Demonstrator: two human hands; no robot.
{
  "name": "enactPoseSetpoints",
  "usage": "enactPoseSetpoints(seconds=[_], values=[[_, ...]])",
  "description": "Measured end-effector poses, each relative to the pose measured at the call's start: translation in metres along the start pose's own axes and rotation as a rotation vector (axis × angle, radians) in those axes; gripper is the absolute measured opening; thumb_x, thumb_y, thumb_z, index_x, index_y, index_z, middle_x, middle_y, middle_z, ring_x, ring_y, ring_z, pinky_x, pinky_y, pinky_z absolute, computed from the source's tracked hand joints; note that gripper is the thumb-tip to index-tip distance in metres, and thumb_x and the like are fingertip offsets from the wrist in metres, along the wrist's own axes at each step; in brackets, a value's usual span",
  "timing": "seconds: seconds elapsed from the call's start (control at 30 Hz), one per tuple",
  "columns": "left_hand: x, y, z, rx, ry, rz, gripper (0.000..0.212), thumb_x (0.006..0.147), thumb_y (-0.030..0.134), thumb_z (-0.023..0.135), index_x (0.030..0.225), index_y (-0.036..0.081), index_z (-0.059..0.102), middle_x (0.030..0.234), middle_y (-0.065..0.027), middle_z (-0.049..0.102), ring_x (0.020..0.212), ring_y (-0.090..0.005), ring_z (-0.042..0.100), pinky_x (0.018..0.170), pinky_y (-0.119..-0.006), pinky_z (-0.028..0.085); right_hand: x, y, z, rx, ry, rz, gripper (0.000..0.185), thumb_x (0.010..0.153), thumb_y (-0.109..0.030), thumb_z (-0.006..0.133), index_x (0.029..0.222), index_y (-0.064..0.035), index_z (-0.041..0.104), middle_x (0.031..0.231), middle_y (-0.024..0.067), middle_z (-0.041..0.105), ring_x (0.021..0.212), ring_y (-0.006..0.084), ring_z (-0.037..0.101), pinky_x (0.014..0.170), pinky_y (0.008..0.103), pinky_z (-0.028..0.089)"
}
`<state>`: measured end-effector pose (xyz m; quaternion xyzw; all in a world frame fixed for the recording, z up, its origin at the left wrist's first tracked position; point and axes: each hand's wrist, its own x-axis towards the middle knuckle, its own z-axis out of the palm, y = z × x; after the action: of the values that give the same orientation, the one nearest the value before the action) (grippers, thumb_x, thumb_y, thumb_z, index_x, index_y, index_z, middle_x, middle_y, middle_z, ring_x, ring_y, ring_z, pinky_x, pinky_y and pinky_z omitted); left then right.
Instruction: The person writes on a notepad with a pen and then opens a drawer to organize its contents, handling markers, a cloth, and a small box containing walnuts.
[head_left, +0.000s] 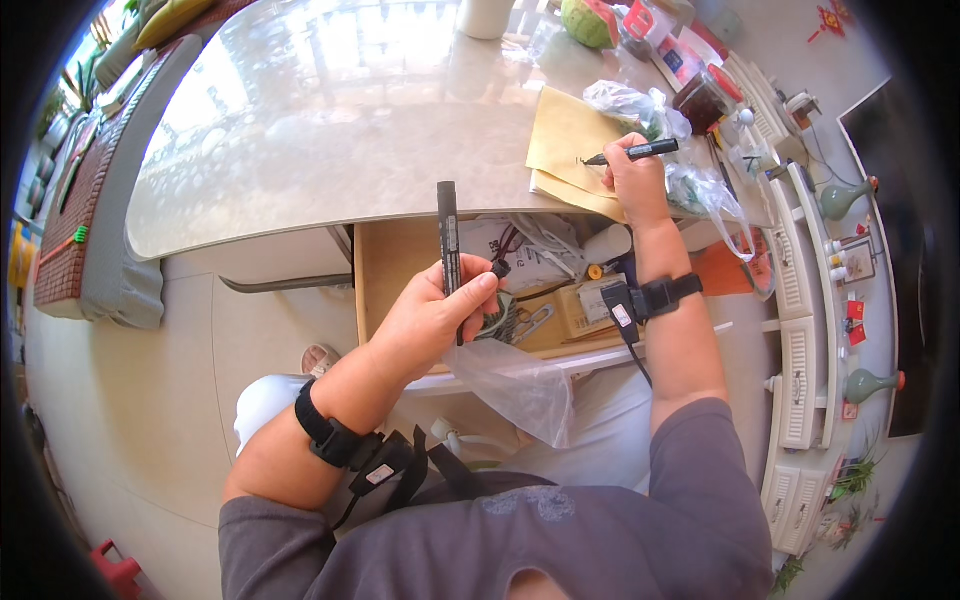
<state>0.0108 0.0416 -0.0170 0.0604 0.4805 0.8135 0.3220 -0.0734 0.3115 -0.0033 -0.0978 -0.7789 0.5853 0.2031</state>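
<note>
My right hand (636, 180) grips a black marker (641, 151), its tip on a yellow paper sheet (574, 135) that bears a small dark mark. The sheet lies at the table's near edge, over another folded or stacked part of yellow paper. Over the open drawer, my left hand (442, 307) holds a second black marker (448, 240) upright, together with a small black cap (500, 267) between thumb and fingers. A clear plastic bag (521, 390) hangs below the left hand; whether the hand holds it is not plain.
The open wooden drawer (390, 270) holds scissors (534, 324), a small cardboard box (585, 309), cords and plastic bags. On the glossy table (337, 150) stand a white container (484, 16), a cut watermelon (586, 24), a dark jar with a red lid (703, 101) and crumpled plastic bags (637, 109).
</note>
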Motion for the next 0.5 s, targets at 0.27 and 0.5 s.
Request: enactPoseSetpoints(seconds=[0.27, 0.5], values=[[0.003, 0.004, -0.001, -0.038, 0.093, 0.055, 0.022, 0.082, 0.011, 0.058, 0.099, 0.0, 0.051, 0.075, -0.0047, 0.054, 0.054, -0.0073, 0.044, 0.048, -0.02, 0.034, -0.035, -0.053, -0.002, 0.46, -0.132, -0.043, 0.014, 0.081, -0.009, 0.056, 0.092, -0.0027, 0.051, 0.074, 0.0055, 0.055, 0.058, 0.009, 0.051, 0.055, 0.0203, 0.044], [-0.005, 0.007, 0.0, -0.013, 0.062, 0.065, 0.02, 0.081, 0.01, 0.059, 0.098, 0.001, 0.053, 0.076, -0.0046, 0.055, 0.055, -0.0071, 0.045, 0.048, -0.019, 0.035, -0.115, -0.068, 0.014, 0.467, -0.347, 0.109, 0.023, 0.085, -0.023, 0.055, 0.094, -0.0024, 0.052, 0.069, 0.0055, 0.054, 0.057, 0.0091, 0.046, 0.052, 0.0211, 0.038]])
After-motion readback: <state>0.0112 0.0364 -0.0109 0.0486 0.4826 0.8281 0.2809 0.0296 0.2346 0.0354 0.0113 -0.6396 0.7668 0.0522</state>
